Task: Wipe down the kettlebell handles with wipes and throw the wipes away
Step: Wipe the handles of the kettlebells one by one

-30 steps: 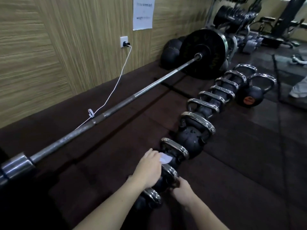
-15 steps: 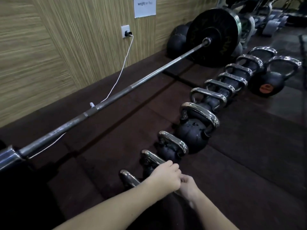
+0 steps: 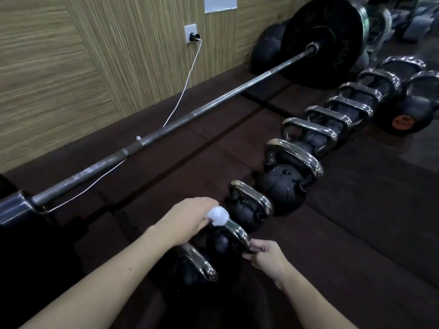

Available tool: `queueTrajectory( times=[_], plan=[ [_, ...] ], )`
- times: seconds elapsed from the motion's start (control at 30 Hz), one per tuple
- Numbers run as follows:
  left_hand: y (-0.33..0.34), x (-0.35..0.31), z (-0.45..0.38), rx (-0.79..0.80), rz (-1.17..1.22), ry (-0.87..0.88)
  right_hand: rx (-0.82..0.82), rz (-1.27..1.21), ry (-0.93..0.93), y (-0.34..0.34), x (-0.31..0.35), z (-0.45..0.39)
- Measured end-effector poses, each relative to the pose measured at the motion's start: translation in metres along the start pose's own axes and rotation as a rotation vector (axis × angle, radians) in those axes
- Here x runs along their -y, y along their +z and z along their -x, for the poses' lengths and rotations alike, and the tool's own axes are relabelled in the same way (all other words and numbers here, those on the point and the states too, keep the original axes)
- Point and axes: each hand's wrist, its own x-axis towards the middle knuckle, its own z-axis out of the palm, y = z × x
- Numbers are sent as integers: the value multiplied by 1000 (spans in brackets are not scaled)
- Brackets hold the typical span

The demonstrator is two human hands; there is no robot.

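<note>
A row of black kettlebells with chrome handles runs from the bottom centre toward the upper right. My left hand (image 3: pixel 190 216) holds a bunched white wipe (image 3: pixel 218 216) pressed on the left end of the second kettlebell's handle (image 3: pixel 236 231). My right hand (image 3: pixel 267 256) grips the right side of that same handle, fingers curled under it. The nearest kettlebell (image 3: pixel 197 262) sits just below my left wrist. A larger kettlebell (image 3: pixel 282 186) with water drops stands two places farther along.
A long barbell (image 3: pixel 190 117) with a big black plate (image 3: pixel 325 41) lies on the dark rubber floor left of the row. A white charging cable (image 3: pixel 187 77) hangs from a wall socket across the bar. A separate kettlebell (image 3: pixel 403 115) with an orange label stands at the right.
My left hand slid the wipe from the handle's right end to its left end, and the wipe shows again. The right hand stays at the handle's right side. The camera shifted slightly.
</note>
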Motion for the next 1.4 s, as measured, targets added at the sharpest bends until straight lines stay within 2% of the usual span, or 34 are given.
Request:
queueTrajectory(
  times=[0.07,0.13,0.27,0.33,0.37,0.47,0.6,0.67,0.73,0.83,0.9,1.0,1.07,1.13,1.2,1.27,1.33,1.4],
  plan=[
    [1,10,5,44,171,-282,-11,7,3,0,1,1],
    [4,12,1,86,320,-453,-25,6,13,2,3,2],
    [15,10,-19,184,539,-602,-35,17,45,4,4,2],
    [24,10,-29,197,532,-639,-49,19,60,4,4,1],
    [28,7,-32,182,432,-625,-56,25,68,4,3,0],
    [38,-17,-28,110,-65,-478,-62,38,78,5,2,-1],
    [44,-64,-23,-27,-514,-66,-62,54,50,6,6,2],
    [55,-76,-24,-31,-605,115,-86,96,27,5,5,5],
    [67,-86,-27,68,-678,245,-141,134,16,4,3,6],
    [70,-101,-21,234,-799,319,-152,170,16,4,2,7],
    [60,-102,-19,211,-726,311,-134,185,0,4,3,7],
    [36,-88,-16,73,-551,205,-84,123,-27,5,4,9],
    [20,-63,-13,53,-434,91,-67,113,-15,6,2,7],
    [6,-40,-8,109,-235,-117,-63,150,-11,7,2,8],
    [-6,-28,-4,123,70,-388,-46,176,-3,5,4,10],
    [-11,-19,-8,127,233,-573,-8,202,22,0,6,8],
    [-15,-13,-17,67,272,-714,-52,251,33,-7,6,0],
    [-17,-6,-32,-82,307,-820,-200,326,43,-15,11,-6]
  ],
)
